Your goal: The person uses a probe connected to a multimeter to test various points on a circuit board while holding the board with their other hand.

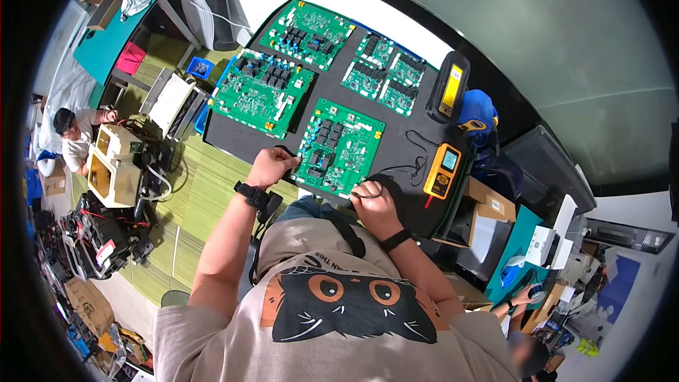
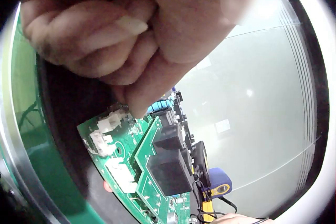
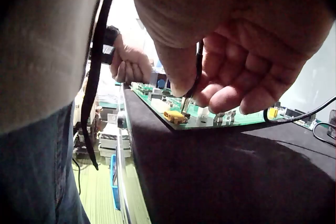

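Observation:
A green circuit board lies on the dark table mat before the person, with black relays and pale connectors. My right hand pinches a thin probe on a black cable. Its metal tip points down at the board's near right corner, beside a yellow part. My left hand is at the board's left edge, fingers curled and fingertips right over the connectors. I cannot tell whether those fingers pinch anything. An orange meter with a lit screen lies right of the board, its black cable leading toward my right hand.
Two large boards and a panel of several small boards lie farther back. A black device with a yellow label and a blue tool stand at right. Another person is at far left.

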`<state>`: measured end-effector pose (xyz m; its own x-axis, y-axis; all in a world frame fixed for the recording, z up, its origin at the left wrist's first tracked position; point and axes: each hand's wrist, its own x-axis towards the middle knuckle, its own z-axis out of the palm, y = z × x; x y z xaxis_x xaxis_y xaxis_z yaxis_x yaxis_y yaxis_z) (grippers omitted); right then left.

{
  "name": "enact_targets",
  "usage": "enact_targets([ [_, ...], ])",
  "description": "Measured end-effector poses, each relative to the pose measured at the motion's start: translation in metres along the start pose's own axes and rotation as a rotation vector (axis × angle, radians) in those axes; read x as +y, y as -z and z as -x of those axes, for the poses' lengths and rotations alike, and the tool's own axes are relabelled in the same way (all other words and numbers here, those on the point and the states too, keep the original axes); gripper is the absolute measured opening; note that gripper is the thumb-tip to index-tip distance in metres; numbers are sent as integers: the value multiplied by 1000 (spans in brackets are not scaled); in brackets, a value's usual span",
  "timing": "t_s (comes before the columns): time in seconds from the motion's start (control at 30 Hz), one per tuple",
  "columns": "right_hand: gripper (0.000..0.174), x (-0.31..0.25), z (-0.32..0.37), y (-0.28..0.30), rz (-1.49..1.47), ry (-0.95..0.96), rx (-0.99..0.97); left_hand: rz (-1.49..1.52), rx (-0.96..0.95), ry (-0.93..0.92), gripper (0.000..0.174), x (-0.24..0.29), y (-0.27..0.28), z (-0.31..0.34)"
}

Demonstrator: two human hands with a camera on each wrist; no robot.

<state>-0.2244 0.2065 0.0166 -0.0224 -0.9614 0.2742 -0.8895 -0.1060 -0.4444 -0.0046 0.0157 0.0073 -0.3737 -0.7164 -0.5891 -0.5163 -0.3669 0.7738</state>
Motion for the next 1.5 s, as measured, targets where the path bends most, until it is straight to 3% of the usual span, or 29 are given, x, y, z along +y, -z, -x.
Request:
enact_targets([
  [0.73,15,-7,4,1,-40,-130,-61,-34,1,27,26,3,0,1],
  [0.93,12,-1,8,-6,-74,-107,8,-52,22,13,26,3,-1,0],
  [1.1,14,0,9,-11,189,33,-16,-44,-4,31,26,-1,0,-2],
  [1.5,20,-3,15,-12,-2,-103,80,-99,29,58,27,-2,-3,-2],
])
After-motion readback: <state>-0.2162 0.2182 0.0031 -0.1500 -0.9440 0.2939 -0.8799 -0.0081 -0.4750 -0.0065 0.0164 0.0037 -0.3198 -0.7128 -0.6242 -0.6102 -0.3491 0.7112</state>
